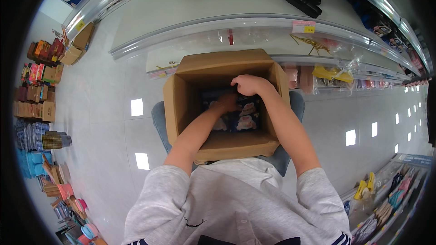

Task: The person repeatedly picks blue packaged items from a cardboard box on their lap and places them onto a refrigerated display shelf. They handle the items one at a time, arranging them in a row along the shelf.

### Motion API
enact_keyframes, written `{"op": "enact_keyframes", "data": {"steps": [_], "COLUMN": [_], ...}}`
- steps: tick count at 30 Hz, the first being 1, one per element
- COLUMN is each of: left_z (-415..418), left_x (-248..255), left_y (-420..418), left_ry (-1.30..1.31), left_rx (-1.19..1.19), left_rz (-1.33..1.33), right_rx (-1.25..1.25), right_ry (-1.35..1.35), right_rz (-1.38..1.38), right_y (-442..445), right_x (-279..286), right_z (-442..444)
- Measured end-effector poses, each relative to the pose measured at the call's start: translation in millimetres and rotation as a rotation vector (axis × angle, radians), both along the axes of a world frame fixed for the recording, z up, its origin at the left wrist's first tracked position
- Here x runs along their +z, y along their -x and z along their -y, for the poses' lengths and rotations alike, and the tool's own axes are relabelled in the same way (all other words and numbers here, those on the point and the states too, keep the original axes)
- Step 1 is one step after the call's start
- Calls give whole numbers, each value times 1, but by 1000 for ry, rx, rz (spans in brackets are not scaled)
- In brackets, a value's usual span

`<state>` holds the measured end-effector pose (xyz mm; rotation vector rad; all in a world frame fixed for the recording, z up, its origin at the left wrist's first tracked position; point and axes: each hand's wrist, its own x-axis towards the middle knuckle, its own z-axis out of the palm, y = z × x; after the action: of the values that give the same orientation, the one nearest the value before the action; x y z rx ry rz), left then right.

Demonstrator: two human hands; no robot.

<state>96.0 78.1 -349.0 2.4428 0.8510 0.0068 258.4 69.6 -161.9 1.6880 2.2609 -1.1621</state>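
Before me an open cardboard box rests on a blue-grey padded seat. Deep inside it lie several dark blue printed packages with white and pink pictures. My left hand reaches down onto them, in shadow; its fingers are partly hidden, and whether it grips a package I cannot tell. My right hand is bent inward higher up in the box, near the far right inner wall. Its fingers curl down, and their tips are hard to make out against the dark interior.
Ahead stands a store shelf with a clear front rail, bearing a black object. A yellow-topped plastic package hangs below to the right. Stacked goods line the left, and a low display rack stands at lower right on the tiled floor.
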Motion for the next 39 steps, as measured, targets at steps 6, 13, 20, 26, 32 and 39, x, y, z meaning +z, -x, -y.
{"op": "enact_keyframes", "data": {"steps": [6, 13, 20, 26, 32, 39], "left_z": [-3, -2, 29, 24, -77, -144], "left_x": [152, 336, 377, 432, 509, 514], "left_y": [-26, 66, 93, 98, 154, 153], "left_ry": [-18, 173, 457, 118, -1063, -1318], "left_rx": [-166, 69, 430, 293, 456, 641], "left_rz": [-444, -107, 970, 975, 961, 662], "right_rx": [-67, -584, -734, -609, -448, -372], "right_ry": [-9, -602, -658, -755, -838, -1041], "right_rz": [-319, -937, -1143, -1214, -974, -831], "right_y": [-23, -9, 43, 60, 69, 104], "right_x": [23, 151, 164, 252, 366, 391], "right_z": [5, 100, 105, 50, -22, -138]}}
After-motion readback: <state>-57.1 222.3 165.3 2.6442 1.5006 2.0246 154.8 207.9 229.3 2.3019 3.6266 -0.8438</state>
